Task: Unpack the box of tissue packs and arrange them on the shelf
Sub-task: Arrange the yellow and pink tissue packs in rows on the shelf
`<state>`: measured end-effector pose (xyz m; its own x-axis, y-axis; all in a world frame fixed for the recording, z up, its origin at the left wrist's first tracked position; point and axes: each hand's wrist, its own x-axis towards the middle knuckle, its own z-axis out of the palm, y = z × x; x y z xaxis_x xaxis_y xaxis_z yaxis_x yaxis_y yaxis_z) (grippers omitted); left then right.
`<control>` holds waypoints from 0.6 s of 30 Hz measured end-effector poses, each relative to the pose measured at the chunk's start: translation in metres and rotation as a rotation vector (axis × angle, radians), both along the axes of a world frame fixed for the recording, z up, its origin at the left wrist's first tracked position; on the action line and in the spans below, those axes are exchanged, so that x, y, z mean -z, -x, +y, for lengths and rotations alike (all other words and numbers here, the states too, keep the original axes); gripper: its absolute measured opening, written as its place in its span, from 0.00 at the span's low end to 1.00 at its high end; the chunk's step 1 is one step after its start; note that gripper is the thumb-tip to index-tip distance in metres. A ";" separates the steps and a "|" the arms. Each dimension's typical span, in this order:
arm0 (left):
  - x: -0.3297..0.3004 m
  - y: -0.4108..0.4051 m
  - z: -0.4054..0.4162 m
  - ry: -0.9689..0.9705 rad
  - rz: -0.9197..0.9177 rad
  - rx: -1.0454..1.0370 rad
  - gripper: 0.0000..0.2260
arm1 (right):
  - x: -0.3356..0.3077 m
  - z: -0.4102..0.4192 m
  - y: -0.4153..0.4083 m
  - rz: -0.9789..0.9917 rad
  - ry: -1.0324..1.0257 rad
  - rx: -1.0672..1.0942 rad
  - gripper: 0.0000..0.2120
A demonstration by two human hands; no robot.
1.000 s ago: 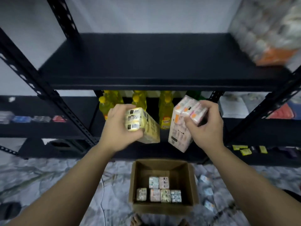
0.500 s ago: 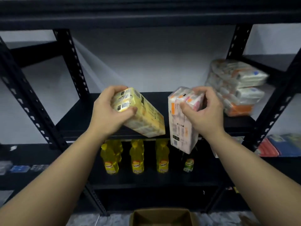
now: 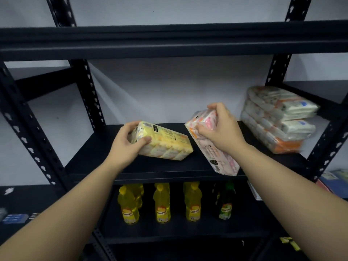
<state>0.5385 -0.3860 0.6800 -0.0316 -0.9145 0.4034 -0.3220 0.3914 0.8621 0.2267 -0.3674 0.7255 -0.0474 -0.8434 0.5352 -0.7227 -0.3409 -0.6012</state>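
The left hand (image 3: 124, 146) grips a yellow tissue pack (image 3: 165, 146) over the black shelf (image 3: 105, 166). The right hand (image 3: 222, 132) grips a pink tissue pack (image 3: 211, 153), tilted at the shelf's front edge.

Pretty dim, bluish indoor light. Lower shelves sink into shadow, the stacked packs (image 3: 278, 117) on the right are motion-blurred, and the wide lens bends the shelf posts (image 3: 24, 129) outward.

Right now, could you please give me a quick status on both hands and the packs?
Left hand holds yellow pack, right hand holds pink pack. Both tilted at the shelf. Stack at far right; middle free.
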 end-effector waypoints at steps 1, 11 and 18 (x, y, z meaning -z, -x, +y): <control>0.005 -0.005 -0.004 -0.023 0.002 0.008 0.24 | 0.004 -0.004 -0.003 0.024 -0.007 -0.002 0.31; 0.043 -0.049 -0.037 -0.248 -0.233 0.097 0.31 | 0.041 -0.032 -0.028 0.165 -0.155 0.072 0.36; 0.030 -0.042 -0.056 -0.234 -0.529 0.058 0.32 | 0.042 -0.040 -0.031 0.238 -0.190 0.162 0.29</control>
